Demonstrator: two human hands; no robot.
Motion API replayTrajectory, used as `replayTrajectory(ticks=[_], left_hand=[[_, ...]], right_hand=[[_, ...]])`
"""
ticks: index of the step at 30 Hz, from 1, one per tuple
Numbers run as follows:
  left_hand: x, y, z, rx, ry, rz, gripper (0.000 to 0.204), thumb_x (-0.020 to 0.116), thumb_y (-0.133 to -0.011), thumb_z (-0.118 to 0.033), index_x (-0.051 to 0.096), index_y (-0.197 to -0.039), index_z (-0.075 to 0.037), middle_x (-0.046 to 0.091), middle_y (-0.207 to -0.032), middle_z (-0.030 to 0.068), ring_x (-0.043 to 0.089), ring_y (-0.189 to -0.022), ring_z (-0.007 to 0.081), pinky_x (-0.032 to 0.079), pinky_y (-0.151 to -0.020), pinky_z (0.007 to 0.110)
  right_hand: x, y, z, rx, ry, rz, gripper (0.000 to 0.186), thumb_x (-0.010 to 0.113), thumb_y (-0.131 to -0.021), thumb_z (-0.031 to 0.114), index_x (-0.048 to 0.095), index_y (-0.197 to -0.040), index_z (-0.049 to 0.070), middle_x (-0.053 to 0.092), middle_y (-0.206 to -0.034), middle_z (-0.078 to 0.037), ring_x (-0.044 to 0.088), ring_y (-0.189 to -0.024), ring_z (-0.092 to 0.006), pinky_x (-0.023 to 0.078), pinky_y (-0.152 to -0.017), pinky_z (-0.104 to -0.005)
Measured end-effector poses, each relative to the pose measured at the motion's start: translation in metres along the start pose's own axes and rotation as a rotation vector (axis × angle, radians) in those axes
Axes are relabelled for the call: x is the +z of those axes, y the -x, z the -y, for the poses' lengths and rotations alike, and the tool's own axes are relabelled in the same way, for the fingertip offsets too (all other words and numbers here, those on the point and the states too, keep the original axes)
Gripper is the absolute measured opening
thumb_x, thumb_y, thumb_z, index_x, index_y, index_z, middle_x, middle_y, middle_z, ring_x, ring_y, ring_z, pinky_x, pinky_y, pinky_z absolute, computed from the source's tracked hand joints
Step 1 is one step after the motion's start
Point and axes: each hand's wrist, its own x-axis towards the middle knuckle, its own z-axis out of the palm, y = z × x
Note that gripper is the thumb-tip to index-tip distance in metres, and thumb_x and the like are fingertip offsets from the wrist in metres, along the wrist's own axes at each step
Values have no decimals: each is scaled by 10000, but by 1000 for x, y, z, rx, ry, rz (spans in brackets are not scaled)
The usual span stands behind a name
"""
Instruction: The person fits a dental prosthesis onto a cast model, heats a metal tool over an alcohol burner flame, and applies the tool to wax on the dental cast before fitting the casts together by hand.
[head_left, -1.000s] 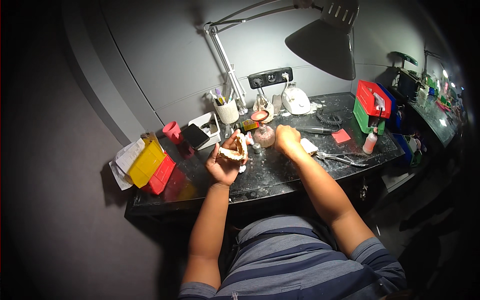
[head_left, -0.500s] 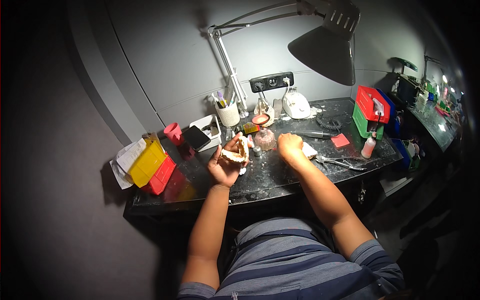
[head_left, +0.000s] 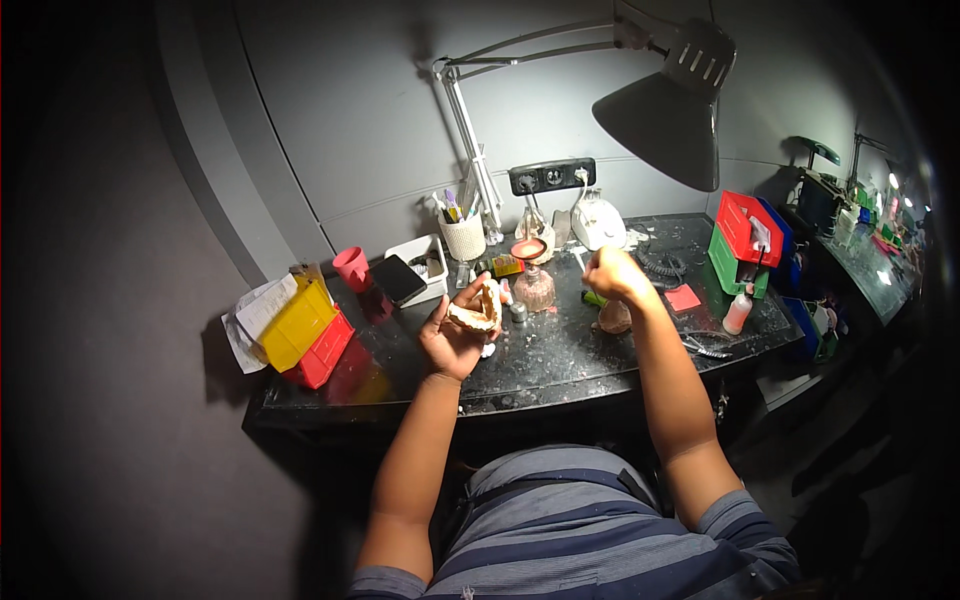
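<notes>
My left hand (head_left: 452,345) holds a cream horseshoe-shaped dental cast (head_left: 473,318) between thumb and fingers, a little above the near part of the bench. My right hand (head_left: 617,277) is closed in a fist, with a thin, light-coloured tool (head_left: 580,262) sticking out at its left; the kind of tool does not show. Just below that fist are a bright green piece (head_left: 593,298) and a rounded pale lump (head_left: 614,318), both partly covered. Between my hands stands a pinkish glass jar (head_left: 535,290), with a small round dish (head_left: 529,249) of pink material above it.
A lamp (head_left: 660,130) hangs over the dark bench (head_left: 560,365). Pliers (head_left: 705,347), a pink square (head_left: 683,298) and a pink-filled bottle (head_left: 738,312) lie or stand at right. Stacked bins (head_left: 745,235) are beyond; a phone (head_left: 398,281) and yellow bin (head_left: 298,322) are left.
My right hand has lifted and moved right, and a thin tool now shows in it. My left hand keeps hold of the dental cast. The view has shifted slightly.
</notes>
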Motion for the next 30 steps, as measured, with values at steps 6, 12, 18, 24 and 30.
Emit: replayTrajectory(ticks=[6,12,18,24,30], left_hand=[[-3,1,1,8,-32,-41,743,498,-940,-505,405,-1461,18,580,-1240,272,582,-878,295,452,-759,382],[6,0,3,17,-110,-104,796,545,-922,-557,407,-1454,20,578,-1253,244,594,-925,283,473,-765,385],[0,0,3,26,-162,-93,830,568,-913,-579,398,-1451,29,589,-1252,188,605,-974,272,488,-764,385],[1,-1,5,42,-195,-97,832,558,-924,-574,385,-1452,45,599,-1235,171,608,-967,273,486,-759,381],[0,-1,4,34,-213,-101,827,542,-933,-577,384,-1452,46,604,-1221,159,605,-951,265,484,-755,381]], right_hand=[[6,-38,-5,-369,-1070,-186,91,576,-928,7,582,-837,14,642,-729,-79,686,-687,-171,593,-647,-295],[31,-49,-2,-323,-1164,-200,61,635,-934,30,602,-958,-16,680,-870,-106,700,-777,-194,618,-722,-333],[42,-55,1,-328,-1136,-220,62,639,-926,9,591,-928,-30,684,-841,-110,702,-744,-173,614,-673,-310],[42,-59,-1,-264,-1063,-230,68,657,-915,16,603,-891,-18,695,-803,-107,698,-699,-163,601,-639,-296],[43,-52,5,-137,-1141,-221,74,659,-910,10,620,-862,-30,703,-816,-114,701,-691,-176,605,-649,-299]])
